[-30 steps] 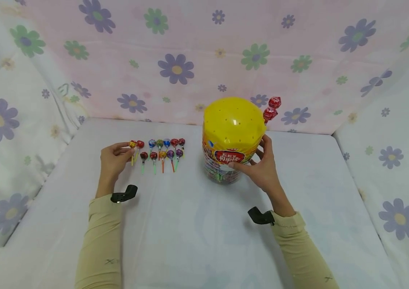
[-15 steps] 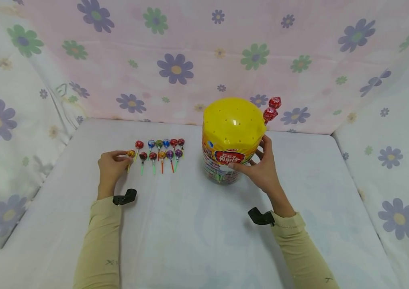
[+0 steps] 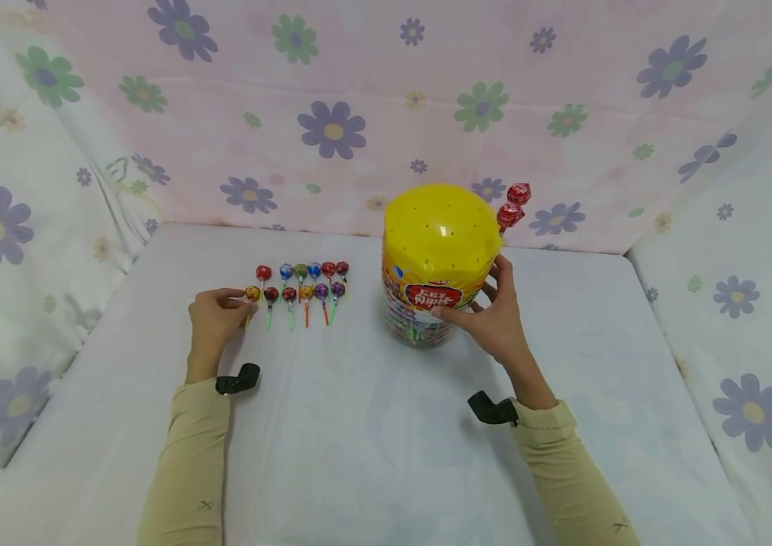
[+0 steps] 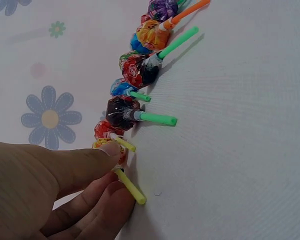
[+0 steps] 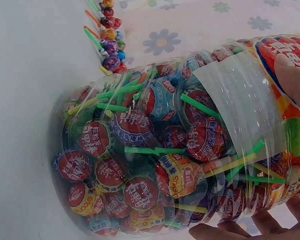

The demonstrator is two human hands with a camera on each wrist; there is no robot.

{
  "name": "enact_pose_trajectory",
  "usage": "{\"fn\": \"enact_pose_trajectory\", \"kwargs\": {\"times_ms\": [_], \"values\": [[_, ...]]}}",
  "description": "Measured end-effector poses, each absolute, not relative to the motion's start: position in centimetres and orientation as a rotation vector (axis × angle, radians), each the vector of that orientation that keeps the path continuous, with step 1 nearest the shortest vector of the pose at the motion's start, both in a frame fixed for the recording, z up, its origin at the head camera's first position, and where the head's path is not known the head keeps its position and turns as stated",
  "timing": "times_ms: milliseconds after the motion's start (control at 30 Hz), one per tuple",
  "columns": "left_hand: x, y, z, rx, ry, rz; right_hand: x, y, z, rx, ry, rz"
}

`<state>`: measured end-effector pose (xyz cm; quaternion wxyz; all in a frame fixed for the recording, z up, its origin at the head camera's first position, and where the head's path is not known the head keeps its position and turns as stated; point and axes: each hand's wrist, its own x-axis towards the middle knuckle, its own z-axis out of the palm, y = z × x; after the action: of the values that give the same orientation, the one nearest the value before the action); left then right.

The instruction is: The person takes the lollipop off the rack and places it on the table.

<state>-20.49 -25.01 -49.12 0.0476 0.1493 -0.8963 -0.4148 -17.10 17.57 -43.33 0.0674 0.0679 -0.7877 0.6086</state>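
Note:
My left hand (image 3: 215,322) pinches a yellow-wrapped lollipop (image 3: 252,293) between thumb and fingers, at the left end of the front row. In the left wrist view its yellow stick (image 4: 131,188) points toward the table. A red lollipop (image 3: 263,272) lies just behind it. With the right hand (image 3: 495,315) I grip the upper right side of a clear plastic jar (image 5: 135,165) full of wrapped lollipops. Its yellow lid (image 3: 442,227) is on, and the jar stands on the table. Part of the right fingers is hidden behind the jar.
Two rows of lollipops lie left of the jar, among them a dark red one (image 3: 271,296) and a purple one (image 3: 337,290). Red lollipops (image 3: 510,215) stick out beside the lid. Flowered cloth (image 3: 372,114) hangs behind the white table (image 3: 359,455).
My left hand has moved the yellow lollipop forward, away from beside the red one, and set it level with the front row. The right hand and jar stay put.

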Motion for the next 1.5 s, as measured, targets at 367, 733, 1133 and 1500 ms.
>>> {"fn": "enact_pose_trajectory", "kwargs": {"times_ms": [367, 733, 1133, 1500], "values": [[-20.0, -24.6, -47.3, 0.335, -2.724, -1.216, -17.0, 17.4, -43.4, 0.199, -2.377, 1.836], [-19.5, -18.9, -42.6, -0.146, -2.442, -1.326, -17.1, 17.2, -43.6, 0.194, -2.374, 1.849], [-18.2, -8.8, -36.7, -0.511, -2.030, -1.625, -17.1, 17.2, -43.6, 0.205, -2.362, 1.840], [-16.3, 0.5, -33.9, -0.844, -1.883, -1.667, -17.3, 17.7, -43.5, 0.207, -2.359, 1.820]]}}
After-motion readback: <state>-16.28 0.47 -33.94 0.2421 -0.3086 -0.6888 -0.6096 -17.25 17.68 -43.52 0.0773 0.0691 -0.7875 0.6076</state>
